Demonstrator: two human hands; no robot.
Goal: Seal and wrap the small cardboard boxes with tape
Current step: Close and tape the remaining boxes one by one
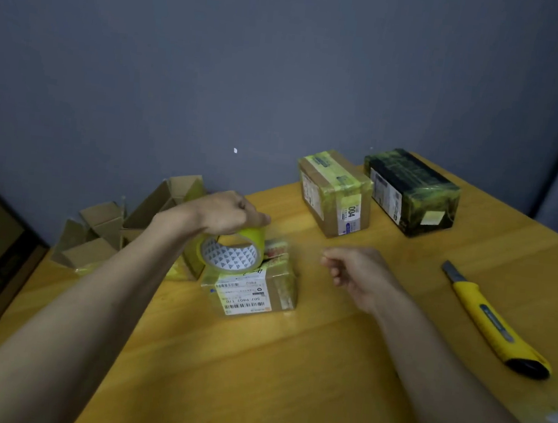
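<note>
Dim, flat light; we find no clear source. The far wall (217,67) reads dull blue-grey, darkest at the left edge. Shadows on the table (288,367) are faint and soft. No glare. Motion blur smears the left hand (225,214), the tape roll (232,249) and the box (250,289) under it; its label print is barely legible. Wide-angle bending tilts the table edges and stretches the near forearms.
</note>
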